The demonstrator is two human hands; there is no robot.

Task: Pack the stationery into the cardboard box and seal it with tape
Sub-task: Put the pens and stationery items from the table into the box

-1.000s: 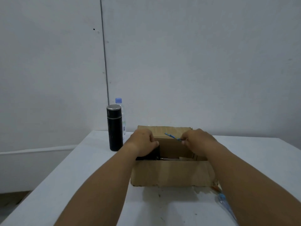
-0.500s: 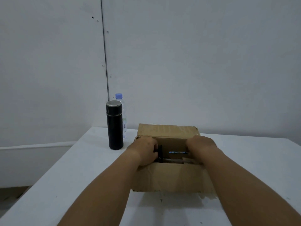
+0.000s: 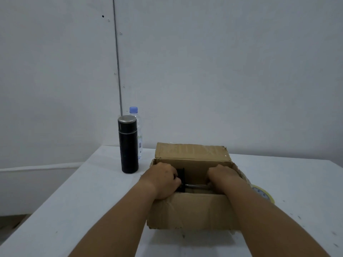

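An open brown cardboard box (image 3: 191,210) stands on the white table, its back flap upright. My left hand (image 3: 163,179) reaches into the box's left side, fingers curled around a black flat item (image 3: 181,178) standing on edge. My right hand (image 3: 221,177) is sunk into the right side, knuckles up, fingertips hidden below the rim. Between the hands a slim silvery pen-like item (image 3: 196,186) lies in the box. A roll of pale tape (image 3: 264,194) lies on the table right of the box, partly hidden by my right forearm.
A black flask with a steel cap (image 3: 128,145) stands left of the box, and a clear water bottle with a blue cap (image 3: 138,130) is just behind it. The white table (image 3: 89,201) ends at the left; a grey wall is close behind.
Both hands have sunk from the box's top edge down into it. The blue pen my right hand carried went inside and is out of sight now.
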